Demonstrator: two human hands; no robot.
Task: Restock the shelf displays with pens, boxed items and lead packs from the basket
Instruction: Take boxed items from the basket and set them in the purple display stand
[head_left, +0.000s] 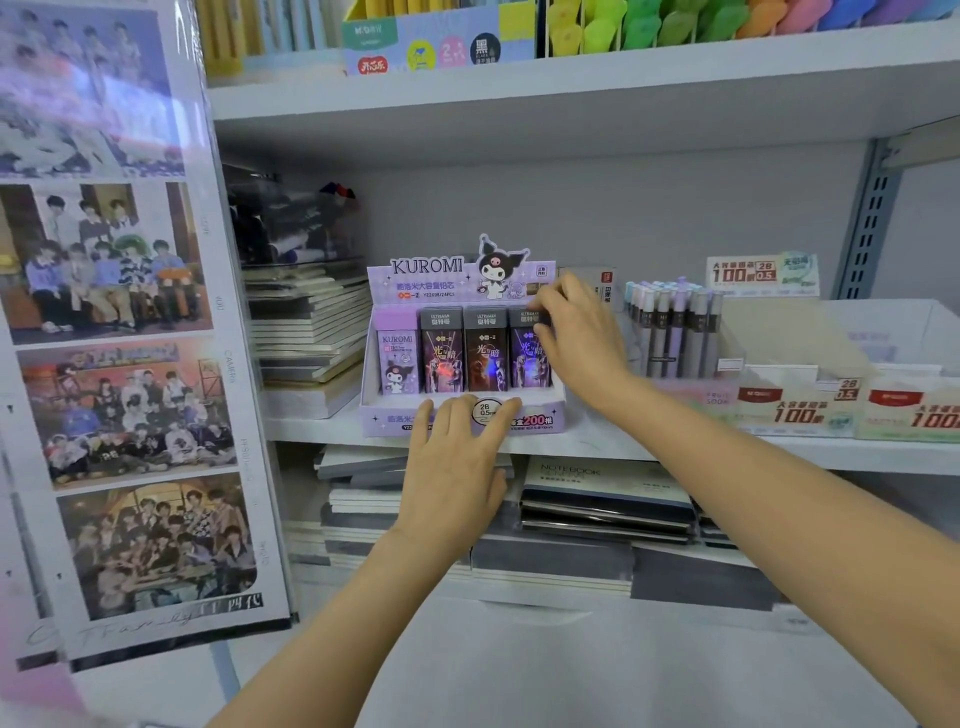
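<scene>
Purple-black and rectangular, the rightmost lead pack (525, 366) stands upright at the right end of the front row in a lilac cardboard Kuromi display box (387, 419). Beside it are two similar dark packs (464, 358) and one lilac pack (397, 361). The right hand (577, 332) grips its top with curled fingers; the thumb is hidden. The left hand (453, 467) presses straight, spread fingers against the box's front lip, holding nothing. The box sits at the front edge of the white middle shelf (597, 442). Just right of it stands a clear holder of grey and lilac pens (672, 332), its base crossed by the right forearm, then green-and-white lead boxes (800, 408). Stacked notebooks (311, 332) fill the shelf's left end, beside a hanging sheet of group photographs (119, 364).
</scene>
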